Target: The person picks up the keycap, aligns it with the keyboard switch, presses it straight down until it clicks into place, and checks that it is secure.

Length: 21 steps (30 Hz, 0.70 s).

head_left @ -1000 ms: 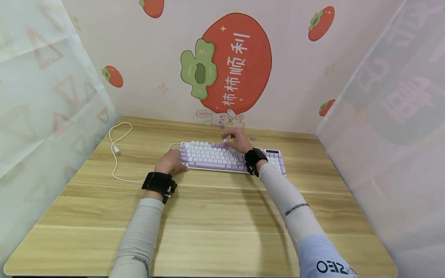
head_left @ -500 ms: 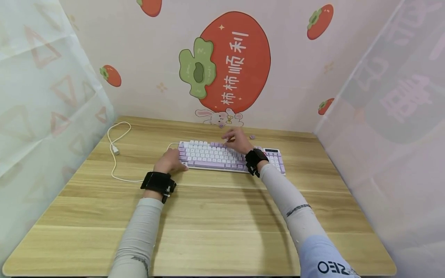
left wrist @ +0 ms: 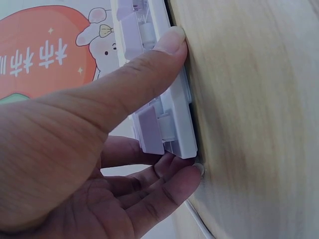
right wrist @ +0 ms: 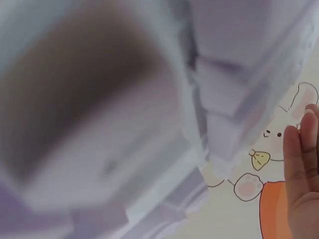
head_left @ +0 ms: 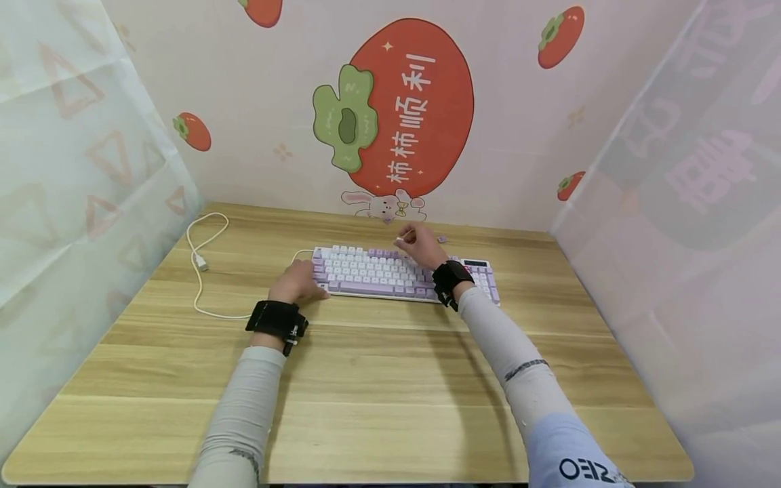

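Note:
A white and lilac keyboard lies on the wooden table in the head view. My left hand grips its left end. In the left wrist view the thumb presses on the front edge, and the other fingers curl around the end corner. My right hand is above the back row of keys, right of the middle. Thumb and index finger pinch a small white piece, too small to identify. The right wrist view shows blurred keys up close and some fingers of the hand.
A loose lilac keycap lies on the table behind the keyboard. The white cable loops over the table's left side, its USB plug lying there. A printed wall stands behind the table.
My right fingertips have lifted slightly off the back row of keys and drawn a little to the right, with the small white piece between them. The left hand keeps its hold on the keyboard.

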Available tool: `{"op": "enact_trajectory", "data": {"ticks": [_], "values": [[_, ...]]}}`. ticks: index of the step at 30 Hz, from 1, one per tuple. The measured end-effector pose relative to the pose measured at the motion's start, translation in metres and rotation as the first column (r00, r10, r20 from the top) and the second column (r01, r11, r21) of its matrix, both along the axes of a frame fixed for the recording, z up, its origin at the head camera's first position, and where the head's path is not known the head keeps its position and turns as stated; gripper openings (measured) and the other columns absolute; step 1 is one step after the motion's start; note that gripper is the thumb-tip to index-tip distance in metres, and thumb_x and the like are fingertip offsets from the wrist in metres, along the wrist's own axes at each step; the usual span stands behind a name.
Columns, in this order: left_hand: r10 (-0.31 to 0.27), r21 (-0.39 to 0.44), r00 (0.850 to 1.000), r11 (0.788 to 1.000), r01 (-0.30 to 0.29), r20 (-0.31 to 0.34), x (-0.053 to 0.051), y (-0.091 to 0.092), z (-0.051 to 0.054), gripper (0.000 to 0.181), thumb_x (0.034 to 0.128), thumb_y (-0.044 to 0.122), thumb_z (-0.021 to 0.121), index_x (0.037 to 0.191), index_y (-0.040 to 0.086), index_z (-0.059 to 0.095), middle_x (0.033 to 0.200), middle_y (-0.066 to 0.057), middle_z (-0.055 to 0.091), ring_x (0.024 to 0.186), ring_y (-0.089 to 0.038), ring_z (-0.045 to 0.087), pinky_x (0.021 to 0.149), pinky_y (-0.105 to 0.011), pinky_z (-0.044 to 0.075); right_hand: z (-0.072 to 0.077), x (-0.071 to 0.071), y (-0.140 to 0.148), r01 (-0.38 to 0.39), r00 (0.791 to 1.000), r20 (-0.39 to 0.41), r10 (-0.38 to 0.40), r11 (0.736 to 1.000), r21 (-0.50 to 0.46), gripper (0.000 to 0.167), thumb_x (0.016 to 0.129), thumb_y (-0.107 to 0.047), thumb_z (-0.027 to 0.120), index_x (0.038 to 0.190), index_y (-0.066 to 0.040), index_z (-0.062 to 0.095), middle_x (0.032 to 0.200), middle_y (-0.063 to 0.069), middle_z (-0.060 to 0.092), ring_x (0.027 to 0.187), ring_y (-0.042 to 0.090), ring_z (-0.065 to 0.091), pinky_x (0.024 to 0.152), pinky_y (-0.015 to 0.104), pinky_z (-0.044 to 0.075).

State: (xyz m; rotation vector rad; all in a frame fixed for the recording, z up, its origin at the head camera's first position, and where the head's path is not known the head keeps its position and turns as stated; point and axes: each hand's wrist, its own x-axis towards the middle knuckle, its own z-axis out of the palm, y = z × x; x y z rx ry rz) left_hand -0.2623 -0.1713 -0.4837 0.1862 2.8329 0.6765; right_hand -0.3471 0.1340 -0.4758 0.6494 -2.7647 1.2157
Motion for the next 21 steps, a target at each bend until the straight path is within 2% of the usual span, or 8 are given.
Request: {"op": "enact_trajectory", "data": {"ticks": [4, 14, 21], "values": [[-0.003, 0.001, 1.0, 1.0, 0.003, 0.006, -0.0004, -0.0002, 0.002, 0.055, 0.0814, 0.024, 0.085, 0.113, -0.012, 0.058, 0.102, -0.018, 0.057, 0.089, -0.028, 0.051, 0.081, -0.042, 0.048, 0.0029, -0.0016, 0.0033, 0.016, 1.0, -0.013, -0.016, 0.998, 0.065, 0.016, 0.1, -0.015, 0.065, 0.106, 0.0, 0.068, 0.098, 0.014, 0.067, 0.087, 0.026, 0.061, 0.08, 0.038, 0.051], [0.004, -0.01, 1.0, 1.0, -0.004, 0.016, 0.0006, -0.0008, 0.0004, 0.057, 0.0821, 0.024, 0.085, 0.116, -0.012, 0.057, 0.104, -0.018, 0.058, 0.09, -0.028, 0.051, 0.081, -0.041, 0.048, -0.0027, -0.005, 0.0085, 0.023, 0.998, 0.056, -0.038, 0.967, 0.253, 0.015, 0.098, -0.016, 0.067, 0.101, -0.004, 0.075, 0.095, 0.01, 0.072, 0.085, 0.022, 0.064, 0.079, 0.036, 0.054], [0.01, -0.011, 1.0, 1.0, -0.01, 0.022, 0.0, -0.0001, 0.0006, 0.056, 0.0826, 0.025, 0.085, 0.116, -0.012, 0.057, 0.104, -0.018, 0.057, 0.09, -0.028, 0.051, 0.082, -0.041, 0.048, 0.0008, -0.0093, 0.006, 0.022, 0.997, 0.057, -0.048, 0.923, 0.385, 0.016, 0.099, -0.017, 0.066, 0.097, -0.005, 0.077, 0.091, 0.008, 0.072, 0.08, 0.021, 0.061, 0.077, 0.034, 0.052]]}}
